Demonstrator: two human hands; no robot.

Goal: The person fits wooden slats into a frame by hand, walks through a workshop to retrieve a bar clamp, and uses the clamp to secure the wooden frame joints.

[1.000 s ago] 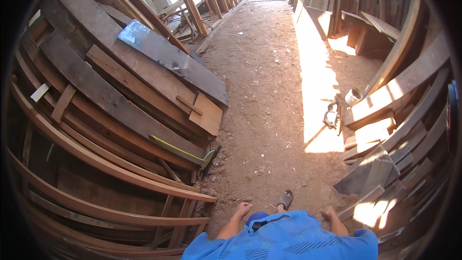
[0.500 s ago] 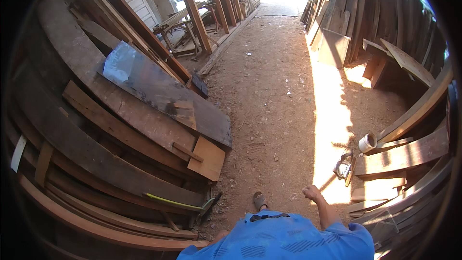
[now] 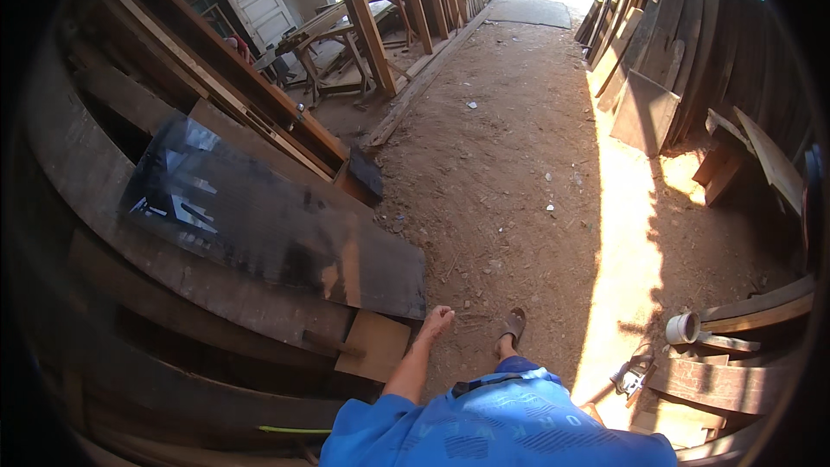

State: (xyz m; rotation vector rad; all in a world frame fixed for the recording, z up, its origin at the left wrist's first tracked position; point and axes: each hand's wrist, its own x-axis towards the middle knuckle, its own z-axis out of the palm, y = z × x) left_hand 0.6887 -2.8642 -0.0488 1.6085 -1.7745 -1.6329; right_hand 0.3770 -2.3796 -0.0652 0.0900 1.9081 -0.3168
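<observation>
Counts run to one glossy dark board (image 3: 385, 268) left of centre, one short stick (image 3: 335, 345) and one small tan panel (image 3: 375, 346) below it, and one yellow-green strip (image 3: 294, 430) at lower left. Upper left has one white panelled door (image 3: 258, 4); lower right, one white pot (image 3: 680, 329) and one power tool (image 3: 636, 372); lower centre, one sandal (image 3: 514, 322) and one blue shirt (image 3: 501, 419). The upper-right planks (image 3: 683, 17) overlap too darkly for a sure count.

A head-worn fisheye looks down past the blue shirt (image 3: 493, 419), close below; faces along the dirt path (image 3: 510, 182).
</observation>
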